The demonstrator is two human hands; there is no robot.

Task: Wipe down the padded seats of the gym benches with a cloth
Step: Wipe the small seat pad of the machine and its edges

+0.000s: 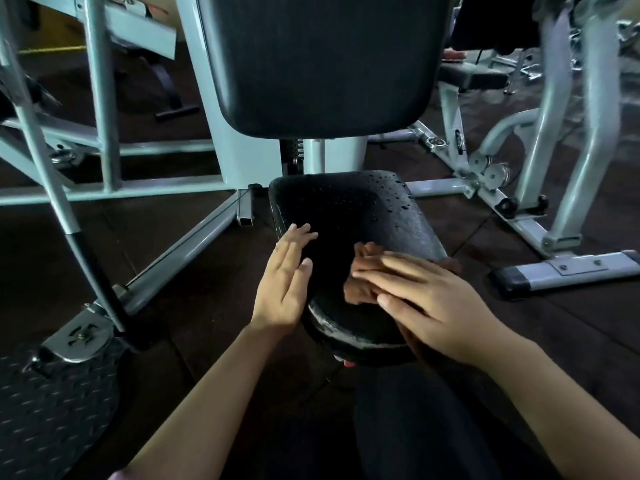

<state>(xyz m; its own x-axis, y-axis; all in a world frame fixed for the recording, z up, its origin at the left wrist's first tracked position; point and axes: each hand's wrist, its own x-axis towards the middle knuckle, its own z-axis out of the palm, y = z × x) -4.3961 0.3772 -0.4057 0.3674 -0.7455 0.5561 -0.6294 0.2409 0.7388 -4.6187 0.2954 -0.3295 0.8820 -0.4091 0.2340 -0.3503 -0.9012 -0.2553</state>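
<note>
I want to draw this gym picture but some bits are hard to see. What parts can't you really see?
- Cloth: mostly hidden under the right hand, head view.
- Back pad: its top is cut off by the picture's upper edge.
- Seat pad: the near end is covered by both hands; the left hand lies on its side.
- Machine at right: blurred, details unclear.
- Round footplate: cut by the left edge.

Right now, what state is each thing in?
Seat: wet, droplets at the far end.
Cloth: bunched, pressed flat on the seat.
Right hand: flat on the cloth.
Left hand: open, against the seat's left edge.
Backrest: upright, dry-looking.
</note>
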